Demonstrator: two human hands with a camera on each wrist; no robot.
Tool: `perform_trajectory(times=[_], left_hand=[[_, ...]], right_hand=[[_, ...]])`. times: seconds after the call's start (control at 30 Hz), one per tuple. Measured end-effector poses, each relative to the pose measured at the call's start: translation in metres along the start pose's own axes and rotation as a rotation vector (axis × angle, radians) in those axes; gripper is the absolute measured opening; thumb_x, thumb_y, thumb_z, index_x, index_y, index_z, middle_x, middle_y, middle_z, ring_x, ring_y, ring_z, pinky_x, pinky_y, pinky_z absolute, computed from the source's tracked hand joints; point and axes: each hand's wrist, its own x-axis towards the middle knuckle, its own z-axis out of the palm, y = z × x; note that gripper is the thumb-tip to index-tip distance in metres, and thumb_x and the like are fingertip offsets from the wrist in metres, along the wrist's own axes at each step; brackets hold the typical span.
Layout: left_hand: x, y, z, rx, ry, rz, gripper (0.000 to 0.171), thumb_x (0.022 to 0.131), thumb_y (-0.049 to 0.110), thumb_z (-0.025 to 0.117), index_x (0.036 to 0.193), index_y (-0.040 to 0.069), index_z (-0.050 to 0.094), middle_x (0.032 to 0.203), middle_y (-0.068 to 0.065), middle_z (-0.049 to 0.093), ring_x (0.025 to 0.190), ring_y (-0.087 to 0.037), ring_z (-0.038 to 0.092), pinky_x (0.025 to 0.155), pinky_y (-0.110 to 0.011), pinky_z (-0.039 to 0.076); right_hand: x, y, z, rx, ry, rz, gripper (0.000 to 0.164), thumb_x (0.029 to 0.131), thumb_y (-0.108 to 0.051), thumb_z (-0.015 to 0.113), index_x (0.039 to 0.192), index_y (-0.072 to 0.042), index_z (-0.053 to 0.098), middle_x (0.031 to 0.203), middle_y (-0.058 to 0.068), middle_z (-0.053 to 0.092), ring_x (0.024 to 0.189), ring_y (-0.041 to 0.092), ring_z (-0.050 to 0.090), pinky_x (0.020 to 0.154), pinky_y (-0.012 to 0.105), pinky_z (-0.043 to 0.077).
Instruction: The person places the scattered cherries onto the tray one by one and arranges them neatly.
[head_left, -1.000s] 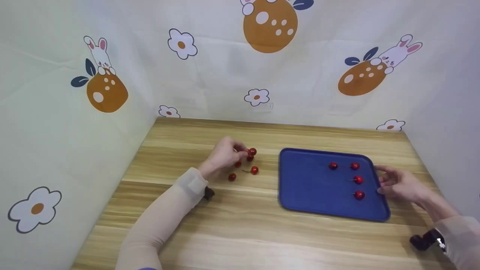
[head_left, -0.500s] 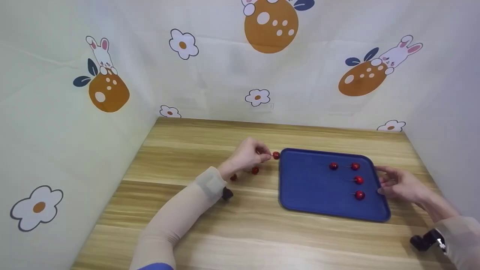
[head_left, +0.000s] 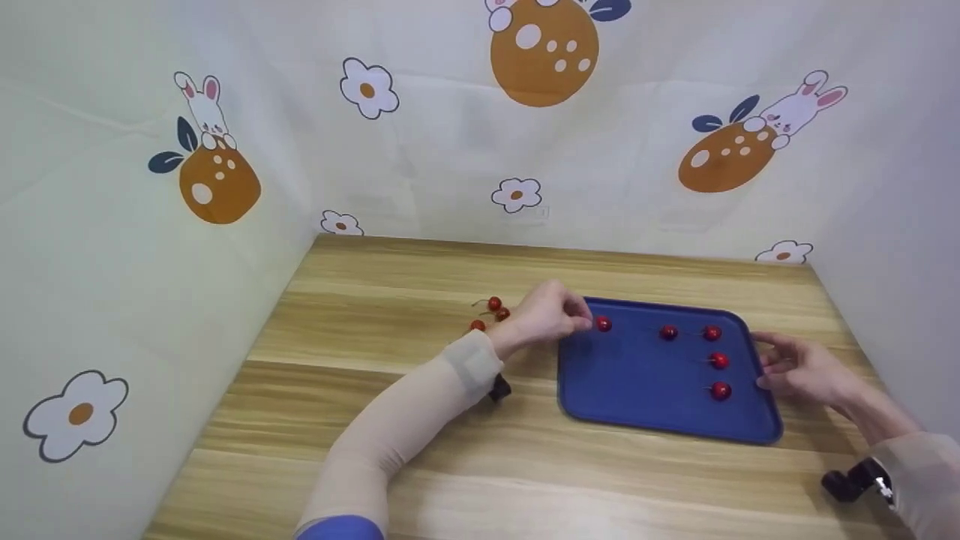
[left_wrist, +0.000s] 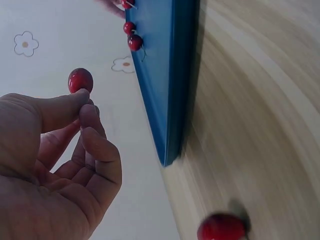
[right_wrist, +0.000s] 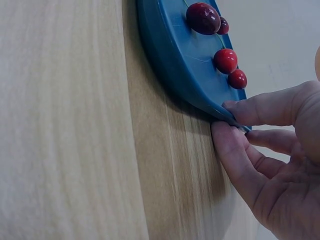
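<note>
My left hand point(head_left: 553, 315) is over the left edge of the blue tray point(head_left: 637, 390). Its thumb and fingertips pinch a red cherry point(left_wrist: 80, 81) by the stem end, and the fruit points away from the fingers. At the tray's right side my right hand point(head_left: 802, 367) grips the rim point(right_wrist: 220, 111) between thumb and fingers. Inside the tray lie several cherries: one near the middle point(head_left: 668, 331) and a column by the right side, including a cherry point(head_left: 718, 361) with its stem pointing left.
Left of the tray, several loose cherries point(head_left: 494, 304) lie on the wooden table point(head_left: 360, 315), partly hidden by my left forearm. Patterned cloth walls point(head_left: 435, 165) rise behind the table and at both sides.
My left hand has taken a cherry from the loose group and carried it right, from the table to over the tray's left edge. The right hand stays on the rim.
</note>
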Motion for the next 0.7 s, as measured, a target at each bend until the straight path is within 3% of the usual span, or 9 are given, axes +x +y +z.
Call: perform_trajectory(times=[0.27, 0.5, 0.7], left_hand=[[0.019, 0.023, 0.028, 0.082, -0.031, 0.028, 0.007, 0.101, 0.019, 0.085, 0.104, 0.017, 0.090, 0.103, 0.003, 0.087, 0.088, -0.004, 0.066, 0.081, -0.018, 0.052], [0.035, 0.035, 0.048, 0.161, -0.048, 0.094, 0.007, 0.100, 0.021, 0.084, 0.102, 0.019, 0.090, 0.098, 0.007, 0.086, 0.082, -0.002, 0.061, 0.074, -0.012, 0.045], [0.049, 0.043, 0.064, 0.238, -0.065, 0.124, 0.007, 0.099, 0.023, 0.085, 0.100, 0.020, 0.091, 0.097, 0.008, 0.087, 0.080, 0.000, 0.062, 0.072, -0.011, 0.046]], right_hand=[[0.002, -0.001, -0.001, 0.002, -0.002, -0.010, 0.093, 0.090, 0.005, 0.081, 0.166, 0.020, 0.028, 0.125, 0.025, 0.071, 0.099, 0.007, 0.073, 0.085, 0.021, 0.063], [0.001, 0.000, -0.001, -0.002, -0.001, -0.005, 0.093, 0.090, 0.005, 0.082, 0.165, 0.021, 0.028, 0.120, 0.017, 0.068, 0.099, 0.002, 0.070, 0.084, 0.020, 0.063], [0.001, 0.000, -0.001, 0.010, -0.002, -0.015, 0.091, 0.090, 0.007, 0.080, 0.164, 0.022, 0.028, 0.117, 0.016, 0.069, 0.097, 0.005, 0.072, 0.083, 0.021, 0.064]])
